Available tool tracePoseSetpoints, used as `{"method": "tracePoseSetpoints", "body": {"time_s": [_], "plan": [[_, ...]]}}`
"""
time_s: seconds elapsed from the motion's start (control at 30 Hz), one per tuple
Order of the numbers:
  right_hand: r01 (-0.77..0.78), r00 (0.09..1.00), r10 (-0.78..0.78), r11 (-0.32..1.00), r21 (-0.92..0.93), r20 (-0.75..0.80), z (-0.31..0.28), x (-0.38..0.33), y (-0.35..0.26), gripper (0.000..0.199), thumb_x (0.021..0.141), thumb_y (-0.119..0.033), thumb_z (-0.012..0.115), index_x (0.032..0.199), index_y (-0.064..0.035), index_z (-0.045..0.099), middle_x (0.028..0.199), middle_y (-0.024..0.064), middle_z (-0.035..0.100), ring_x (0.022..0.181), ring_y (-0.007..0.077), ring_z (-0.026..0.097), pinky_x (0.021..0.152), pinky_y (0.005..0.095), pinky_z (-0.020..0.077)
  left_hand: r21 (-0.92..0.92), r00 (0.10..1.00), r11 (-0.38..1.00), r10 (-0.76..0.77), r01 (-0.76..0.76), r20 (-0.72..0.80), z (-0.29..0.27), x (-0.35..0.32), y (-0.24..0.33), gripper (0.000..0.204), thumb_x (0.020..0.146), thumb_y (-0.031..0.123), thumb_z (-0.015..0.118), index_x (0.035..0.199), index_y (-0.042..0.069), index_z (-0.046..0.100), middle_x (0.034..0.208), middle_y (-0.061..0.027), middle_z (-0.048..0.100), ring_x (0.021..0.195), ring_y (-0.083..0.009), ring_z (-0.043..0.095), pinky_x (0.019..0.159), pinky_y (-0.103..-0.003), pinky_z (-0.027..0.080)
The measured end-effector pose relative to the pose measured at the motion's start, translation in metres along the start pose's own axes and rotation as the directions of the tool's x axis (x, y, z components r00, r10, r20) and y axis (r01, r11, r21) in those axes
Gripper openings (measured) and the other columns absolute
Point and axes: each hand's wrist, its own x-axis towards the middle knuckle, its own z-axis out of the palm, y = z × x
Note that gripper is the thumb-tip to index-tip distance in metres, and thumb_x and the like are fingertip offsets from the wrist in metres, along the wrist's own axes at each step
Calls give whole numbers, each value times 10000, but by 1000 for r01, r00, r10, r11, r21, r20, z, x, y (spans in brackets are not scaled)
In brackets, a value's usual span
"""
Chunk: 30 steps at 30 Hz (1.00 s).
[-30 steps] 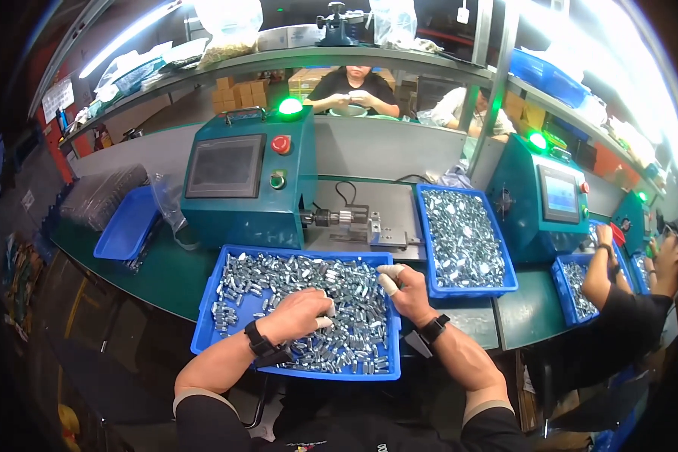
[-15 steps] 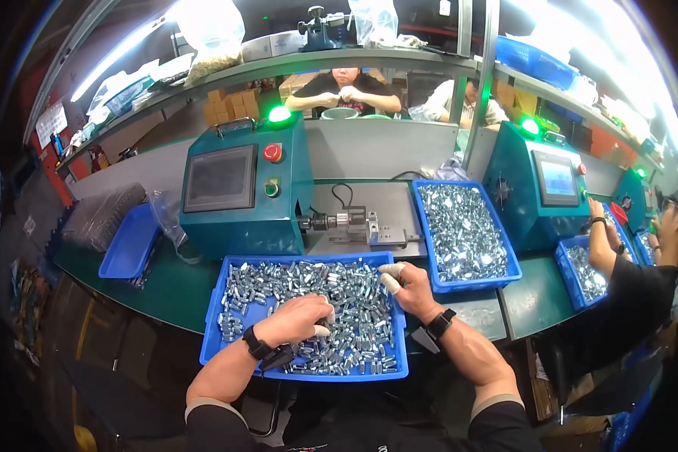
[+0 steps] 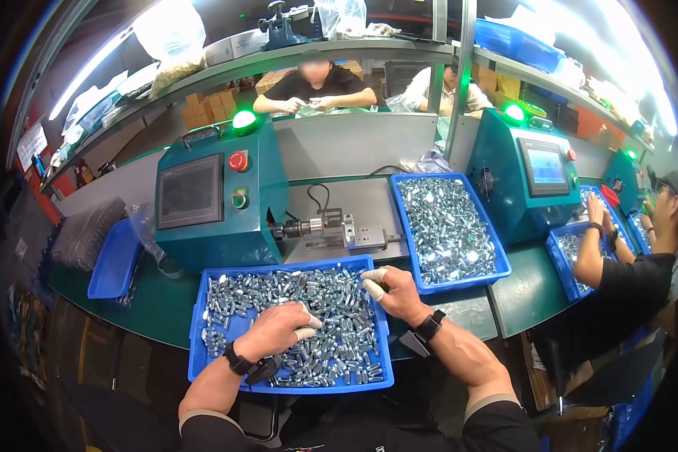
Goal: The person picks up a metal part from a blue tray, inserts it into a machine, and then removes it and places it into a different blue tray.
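A blue tray (image 3: 389,354) full of small shiny metal cylindrical parts (image 3: 339,350) lies in front of me. My left hand (image 3: 275,329) reaches over its middle, fingers curled and white covers on thumb and forefinger. Its tips are down at the loose parts; whatever lies between them is hidden. At the tray's right rim is my right hand (image 3: 398,295), with covered thumb and forefinger drawn close together in a pinch. I cannot make out what it holds. Both wrists wear black bands.
Behind the tray stands a green machine (image 3: 226,196) with a screen, a red button and a metal chuck (image 3: 305,226). Another blue tray (image 3: 497,282) of metal parts lies to the right. A smaller blue tray (image 3: 113,264) is at left. Co-workers sit opposite and at right.
The view has shifted, so the bench sits a little further left. My left hand remains over the parts and my right hand by the rim. The co-worker opposite has lowered their hands.
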Motion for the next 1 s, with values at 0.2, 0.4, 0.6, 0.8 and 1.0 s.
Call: {"method": "tracePoseSetpoints", "body": {"time_s": [0.2,0.4,0.6,0.8,1.0], "plan": [[55,998,-54,998,-26,33,1,1,-4,125,943,-108,815,1046,-36,812,841,111,738,695,232,678,637,344,544,-32,992,993,-115,117,45,-8,1,14,164,912,177,851,1052,103,809,947,-91,749,935,-319,714,839,-424,577],[31,998,-30,999,-9,58,-1,-1,-15,132,931,-94,820,1050,-38,809,838,115,732,701,242,675,630,355,539,-80,990,987,-136,138,36,-3,2,10,197,897,159,865,1065,85,794,943,-90,749,916,-324,715,831,-427,579],[21,996,-18,999,-38,90,-3,1,-18,281,917,-96,835,1186,-44,775,891,101,754,729,217,686,615,358,530,-140,995,986,-98,92,-37,-8,1,6,228,871,104,875,1075,75,777,944,-86,749,903,-323,715,809,-421,575],[-247,965,232,961,126,121,-7,9,-13,581,968,-99,786,1505,-14,582,1321,142,712,1097,188,689,853,307,556,-98,997,993,-74,72,-23,-30,-8,5,216,873,96,867,1071,86,780,953,-78,754,880,-306,710,784,-406,573],[-451,892,420,846,286,165,10,40,-13,812,1004,-120,753,1691,2,339,1663,182,478,1506,258,496,1155,361,475,-169,993,981,-107,96,-52,-21,-27,0,231,861,105,879,1072,92,783,940,-62,748,854,-282,699,749,-398,570]]}}
